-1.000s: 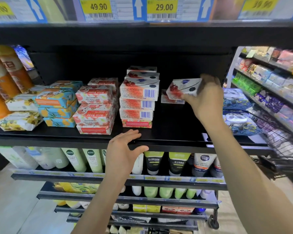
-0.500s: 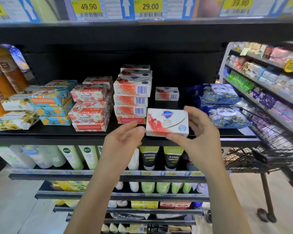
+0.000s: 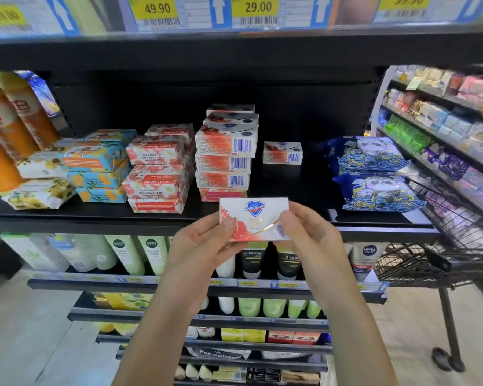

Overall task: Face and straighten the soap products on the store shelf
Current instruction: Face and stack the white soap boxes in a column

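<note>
Step in hand, prob.: orienting one Safeguard box (image 3: 253,215), pinched at both ends by left hand (image 3: 204,246) and right hand (image 3: 310,240), logo facing out, just in front of the shelf (image 3: 95,221) edge. Next move: seat it label-out beside the stack (image 3: 225,160), square w/ the edge.

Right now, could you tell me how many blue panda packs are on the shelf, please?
2: upper pack above lower pack, at the shelf's right end; others may hide behind.

White-red Safeguard box (image 3: 253,215); blue panda-print packs (image 3: 374,174); black shelf (image 3: 67,215).
</note>
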Available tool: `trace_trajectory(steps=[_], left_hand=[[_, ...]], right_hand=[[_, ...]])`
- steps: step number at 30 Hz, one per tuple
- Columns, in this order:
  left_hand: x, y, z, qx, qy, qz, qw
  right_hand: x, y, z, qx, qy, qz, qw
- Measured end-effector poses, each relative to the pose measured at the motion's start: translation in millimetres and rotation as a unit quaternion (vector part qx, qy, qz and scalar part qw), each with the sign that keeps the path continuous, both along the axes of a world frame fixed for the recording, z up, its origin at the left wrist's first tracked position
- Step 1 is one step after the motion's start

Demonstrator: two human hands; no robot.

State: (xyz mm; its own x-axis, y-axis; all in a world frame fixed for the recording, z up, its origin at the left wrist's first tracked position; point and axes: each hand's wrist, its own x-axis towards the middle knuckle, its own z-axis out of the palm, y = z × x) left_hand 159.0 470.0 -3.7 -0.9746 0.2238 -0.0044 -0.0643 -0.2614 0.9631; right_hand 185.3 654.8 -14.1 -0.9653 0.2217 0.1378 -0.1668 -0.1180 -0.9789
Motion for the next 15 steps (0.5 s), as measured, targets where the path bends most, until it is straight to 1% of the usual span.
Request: trace_trajectory(steps=[3,8,12,15], left_hand=[[0.5,1.1,0.0,-0.006,0.005,-0.001,1.000],[1.4,2.5,0.6,-0.006,0.017,-0.011,1.000],[2.9,3.7,2.2,0.001,0.025,-0.012,1.000],[4.1,5.3,2.3,0.012,0.022,-0.007,1.000]], right_hand=[[-0.1,-0.4,1.5,-0.030,-0.011,0.006,0.999],[-0.3,2.7,3.1,-0.025,-0.017,0.029,0.999],[-0.5,3.9,1.0,-0.032,0.000,0.029,0.999],[0.4,5.2,0.5,-0.030,0.029,0.033,0.999]])
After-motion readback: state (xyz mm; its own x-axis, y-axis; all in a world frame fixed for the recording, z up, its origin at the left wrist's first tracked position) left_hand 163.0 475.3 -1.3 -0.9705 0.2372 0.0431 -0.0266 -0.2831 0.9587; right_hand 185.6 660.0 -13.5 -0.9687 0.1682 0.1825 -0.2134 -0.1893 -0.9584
